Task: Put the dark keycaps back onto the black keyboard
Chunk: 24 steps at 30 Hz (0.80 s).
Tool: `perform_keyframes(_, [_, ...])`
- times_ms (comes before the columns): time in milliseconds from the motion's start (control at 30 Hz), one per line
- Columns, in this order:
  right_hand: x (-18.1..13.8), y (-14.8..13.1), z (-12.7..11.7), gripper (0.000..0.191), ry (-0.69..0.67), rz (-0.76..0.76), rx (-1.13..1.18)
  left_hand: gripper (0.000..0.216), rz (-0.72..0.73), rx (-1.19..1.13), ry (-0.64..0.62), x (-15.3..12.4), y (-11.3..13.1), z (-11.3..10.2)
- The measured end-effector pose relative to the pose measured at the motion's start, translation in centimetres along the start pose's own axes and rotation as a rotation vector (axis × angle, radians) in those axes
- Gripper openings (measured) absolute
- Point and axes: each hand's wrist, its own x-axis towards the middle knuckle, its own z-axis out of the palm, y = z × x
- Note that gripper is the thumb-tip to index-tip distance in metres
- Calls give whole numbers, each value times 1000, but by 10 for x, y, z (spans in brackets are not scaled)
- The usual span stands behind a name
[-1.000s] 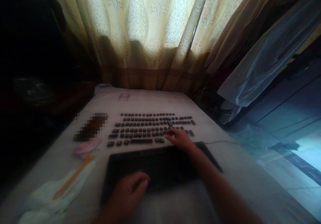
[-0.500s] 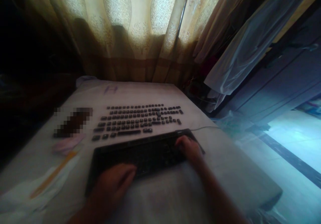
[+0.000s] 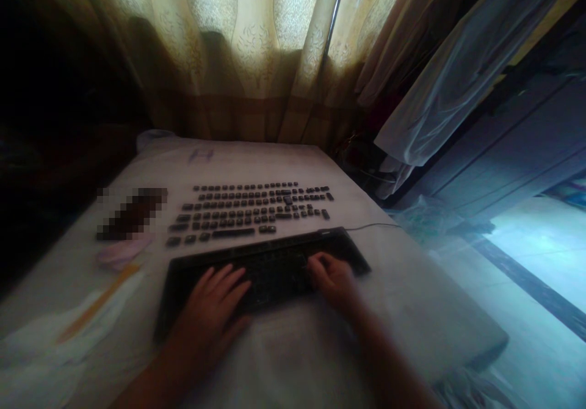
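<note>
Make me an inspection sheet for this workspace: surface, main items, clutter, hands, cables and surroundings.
Surface: pale tabletop, purple mark near its far edge.
Main items: black keyboard base; black keycaps laid in rows beyond it.
Clutter: at left, a pixelated dark object, pink cloth, and an orange strip on white material.
Left hand: fingers spread over the base's left part.
Right hand: fingers curled over its right part; anything held, cannot tell.
Cables: thin cable from the base toward the tabletop's right edge.
Surroundings: patterned curtain behind; hanging fabric at right.
</note>
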Motion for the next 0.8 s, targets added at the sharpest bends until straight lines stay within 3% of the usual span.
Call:
perform_keyframes(433, [-7, 5, 8, 36, 53, -28, -143, 41, -9, -17, -11, 0, 1, 1])
perform_keyframes(800, [1, -9, 10, 36, -50, -49, -481, 41, -17, -51, -20, 3, 4, -2])
